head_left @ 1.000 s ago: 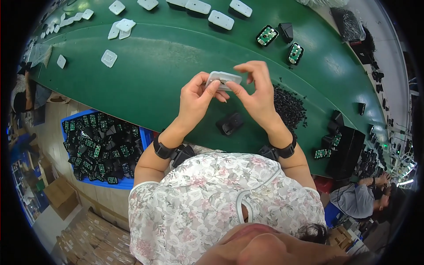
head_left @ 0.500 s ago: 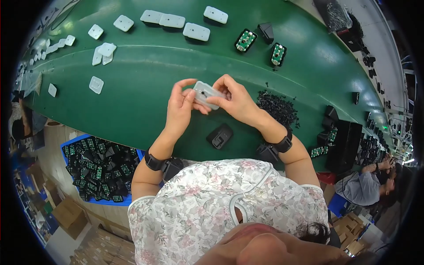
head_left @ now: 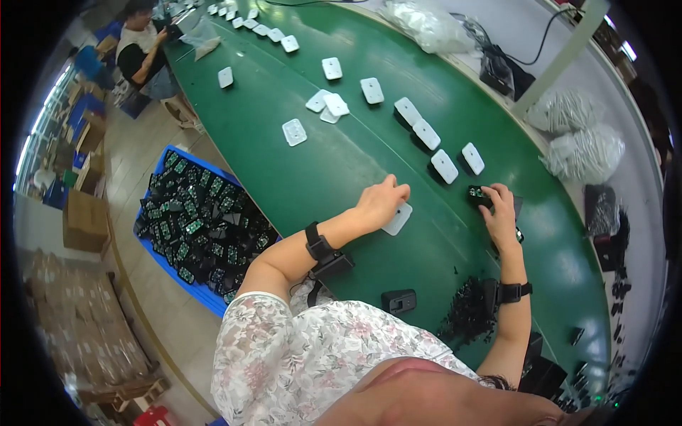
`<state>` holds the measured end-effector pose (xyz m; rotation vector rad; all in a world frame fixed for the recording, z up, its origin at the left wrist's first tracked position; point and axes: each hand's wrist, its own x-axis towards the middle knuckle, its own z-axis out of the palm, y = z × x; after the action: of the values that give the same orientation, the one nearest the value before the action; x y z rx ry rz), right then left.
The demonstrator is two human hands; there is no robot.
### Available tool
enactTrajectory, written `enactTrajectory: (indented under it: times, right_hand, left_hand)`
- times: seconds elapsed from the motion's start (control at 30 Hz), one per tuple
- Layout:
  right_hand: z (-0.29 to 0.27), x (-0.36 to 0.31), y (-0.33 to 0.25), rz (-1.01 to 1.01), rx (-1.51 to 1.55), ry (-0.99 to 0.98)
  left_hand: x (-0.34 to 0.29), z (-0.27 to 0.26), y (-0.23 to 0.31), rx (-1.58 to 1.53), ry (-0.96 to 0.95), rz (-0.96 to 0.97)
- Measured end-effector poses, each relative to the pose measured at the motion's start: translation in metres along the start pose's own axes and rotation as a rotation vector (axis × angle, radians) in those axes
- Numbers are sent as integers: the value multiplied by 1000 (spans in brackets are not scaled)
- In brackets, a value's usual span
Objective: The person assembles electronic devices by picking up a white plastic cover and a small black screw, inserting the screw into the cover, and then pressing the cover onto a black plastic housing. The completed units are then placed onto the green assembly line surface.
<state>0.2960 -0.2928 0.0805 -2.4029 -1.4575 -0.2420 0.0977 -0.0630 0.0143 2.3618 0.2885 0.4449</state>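
The green table [head_left: 256, 135] curves across a workshop, its top strewn with white covers [head_left: 444, 166] and a heap of black bits [head_left: 467, 311]; a blue crate [head_left: 177, 277] stands on the pale floor [head_left: 153, 323]. One cover [head_left: 398, 220] lies flat below the left hand [head_left: 380, 204], long axis slanting lower left to upper right — whether that hand grips it, I cannot tell. The right hand [head_left: 501, 211] has thumb and fingertips at the right end of a black-cased board [head_left: 475, 192] — green face up, its long axis partly hidden; I cannot tell if they clamp it.

green table [head_left: 312, 184] | white rectangular covers [head_left: 294, 133] | heap of small black parts [head_left: 465, 310] | black housing [head_left: 399, 301]
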Motion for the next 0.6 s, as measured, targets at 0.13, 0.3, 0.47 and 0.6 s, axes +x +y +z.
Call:
enactTrajectory:
  times: [0.13,0.3,0.47,0.6]
  right_hand:
    - [5,-3,-20,139,321,124]
    - [1,-34,-60,444,434,-170]
    - [8,-51,-53,114,133,76]
    - [10,-47,-61,181,256,-40]
  left_hand:
    - [-5,1,1,39,29,-20]
    - [-34,7,14,243,155,57]
    - [-38,13,14,264,131,163]
    - [-33,8,-1,128,149,308]
